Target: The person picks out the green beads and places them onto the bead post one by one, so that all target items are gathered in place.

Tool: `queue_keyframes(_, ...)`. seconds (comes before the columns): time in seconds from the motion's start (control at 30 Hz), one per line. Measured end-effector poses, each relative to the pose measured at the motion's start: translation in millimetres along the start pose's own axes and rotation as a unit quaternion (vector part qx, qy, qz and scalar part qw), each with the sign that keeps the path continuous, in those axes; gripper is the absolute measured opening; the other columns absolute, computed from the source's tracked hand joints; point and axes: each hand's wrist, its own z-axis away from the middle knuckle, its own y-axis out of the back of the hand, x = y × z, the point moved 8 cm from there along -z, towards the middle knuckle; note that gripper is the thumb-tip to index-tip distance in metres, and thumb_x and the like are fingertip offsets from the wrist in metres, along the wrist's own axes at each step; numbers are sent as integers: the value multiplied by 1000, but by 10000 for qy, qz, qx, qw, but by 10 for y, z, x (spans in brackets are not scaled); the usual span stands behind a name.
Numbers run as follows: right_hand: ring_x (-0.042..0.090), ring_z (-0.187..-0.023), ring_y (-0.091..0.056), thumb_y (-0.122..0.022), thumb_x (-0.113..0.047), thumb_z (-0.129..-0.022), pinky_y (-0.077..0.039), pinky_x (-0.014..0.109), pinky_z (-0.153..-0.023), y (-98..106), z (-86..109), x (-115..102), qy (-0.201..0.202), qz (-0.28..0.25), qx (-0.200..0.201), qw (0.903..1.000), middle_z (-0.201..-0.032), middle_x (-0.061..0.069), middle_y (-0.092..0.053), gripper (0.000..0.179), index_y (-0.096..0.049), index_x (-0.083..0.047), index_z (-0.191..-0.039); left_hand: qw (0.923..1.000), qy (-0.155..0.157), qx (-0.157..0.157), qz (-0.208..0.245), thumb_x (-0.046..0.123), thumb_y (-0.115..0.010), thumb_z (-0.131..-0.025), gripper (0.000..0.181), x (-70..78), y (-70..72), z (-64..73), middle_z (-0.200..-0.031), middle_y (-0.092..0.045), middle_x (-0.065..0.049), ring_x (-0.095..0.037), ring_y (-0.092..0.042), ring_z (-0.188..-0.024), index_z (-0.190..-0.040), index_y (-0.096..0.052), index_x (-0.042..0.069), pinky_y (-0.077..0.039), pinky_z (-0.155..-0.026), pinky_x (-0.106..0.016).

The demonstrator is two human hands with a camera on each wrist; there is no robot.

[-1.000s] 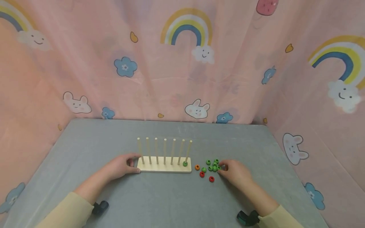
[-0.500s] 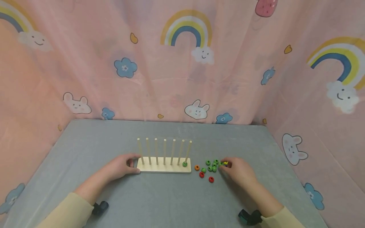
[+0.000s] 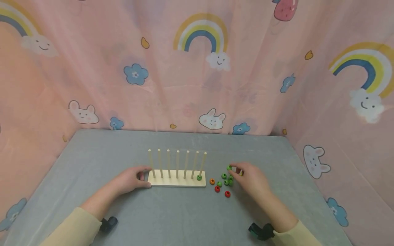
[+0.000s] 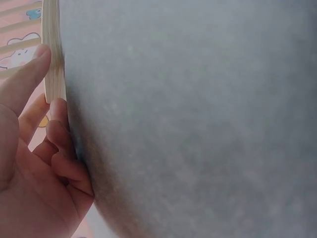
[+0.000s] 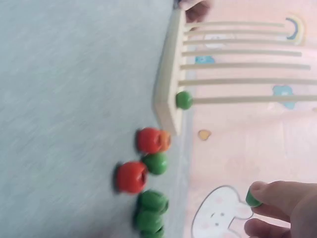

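A pale wooden board with several upright pegs [image 3: 176, 182] stands mid-table. My left hand [image 3: 130, 179] grips its left end; in the left wrist view the thumb [image 4: 34, 69] lies along the board's edge [image 4: 53, 59] and a finger meets its corner. One green bead [image 3: 199, 177] sits at the foot of the rightmost peg. Raised over the loose beads, my right hand [image 3: 250, 179] pinches a green bead [image 3: 229, 167] between thumb and fingertip, also seen in the right wrist view [image 5: 253, 199]. Something yellow [image 3: 241, 173] shows partly behind that hand.
Loose beads lie right of the board: several green ones [image 3: 224, 176], an orange one [image 3: 212, 181] and two red ones, the nearer [image 3: 227, 194] apart from the cluster. Grey cloth covers the table [image 3: 172, 215]. A pink patterned curtain [image 3: 172, 82] rises behind and beside it.
My right hand drew a green bead rightward off the cluster, then lifted it up and to the left. The left hand keeps its hold on the board.
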Motion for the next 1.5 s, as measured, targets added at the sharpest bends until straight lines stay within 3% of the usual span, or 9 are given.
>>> queue_keyframes(0.4, 13, -75, -51, -70, -31, -93, -43, 30, -60, 175, -107, -480, 322, -686, 540, 9957, -85, -5, -60, 28, -73, -17, -117, 10000, 10, -46, 50, 28, -84, -80, 61, 11, -1, 0, -78, -51, -1, -16, -46, -70, -133, -60, 7, -36, -63, -33)
queue_keyframes(0.73, 13, -76, -54, -73, -24, -91, -47, 31, -64, 365, -130, -752, 692, -1493, 1249, 9784, -85, -5, -61, 20, -75, -15, -108, 10000, 12, -61, 8, 29, -84, -79, 63, 3, -3, -11, -78, -52, -1, -16, -46, -71, -133, -59, 6, -36, -63, -34)
queue_keyframes(1.23, 11, -78, -56, -73, -21, -92, -50, 28, -68, 307, -132, -856, 890, -2239, 1259, 9623, -87, -5, -61, 15, -75, -14, -104, 9999, 60, -80, -51, 28, -84, -79, 64, -6, -1, -30, -78, -52, -1, -17, -47, -72, -134, -59, 7, -36, -64, -34)
queue_keyframes(1.5, 10, -77, -54, -73, -22, -91, -49, 28, -68, 278, -148, -902, 898, -2166, 1203, 9646, -88, -6, -60, 17, -75, -17, -108, 9999, 74, -94, -2, 28, -84, -79, 64, -3, -4, -19, -78, -52, 0, -16, -47, -71, -134, -59, 7, -36, -64, -34)
